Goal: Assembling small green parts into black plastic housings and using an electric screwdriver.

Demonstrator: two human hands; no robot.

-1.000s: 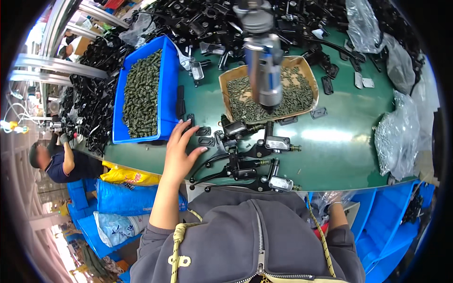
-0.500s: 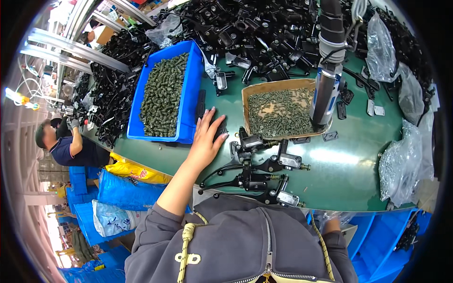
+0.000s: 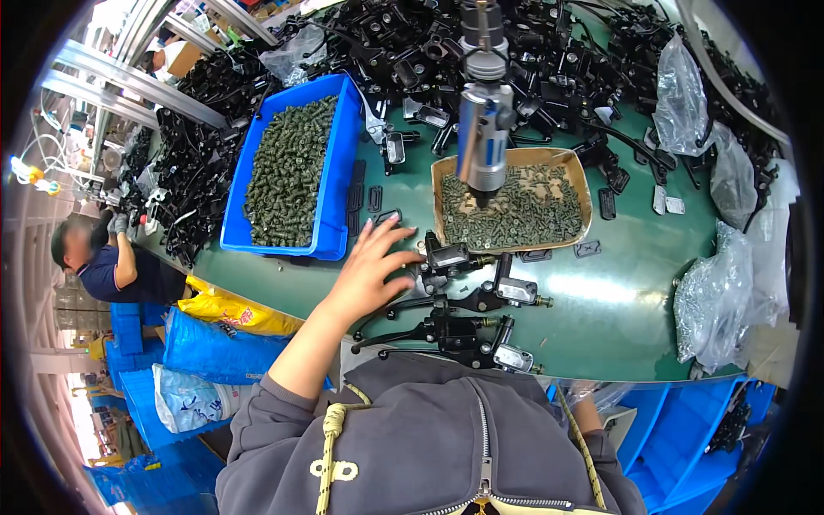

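My left hand (image 3: 375, 264) lies flat on the green table (image 3: 618, 300) with its fingers spread and nothing in it. The fingertips reach the nearest of several black lever assemblies (image 3: 459, 313) that lie in a row at the table's front edge. Just beyond them stands a shallow cardboard tray (image 3: 582, 184) full of dark screws. A powered screwdriver (image 3: 482, 129) hangs over that tray, tip down. My right hand is hidden below the table edge; only a bit of that forearm (image 3: 585, 414) shows.
A blue bin (image 3: 339, 163) of dark green screws stands left of the tray. Black metal parts (image 3: 549, 51) are heaped along the back. Clear bags of small parts (image 3: 717, 296) sit at the right. A person (image 3: 94, 257) works at the far left, with sacks (image 3: 232, 313) below.
My left hand has slid right across the table, from the small black plates to the lever assemblies. The view has swung, so the hanging screwdriver appears shifted.
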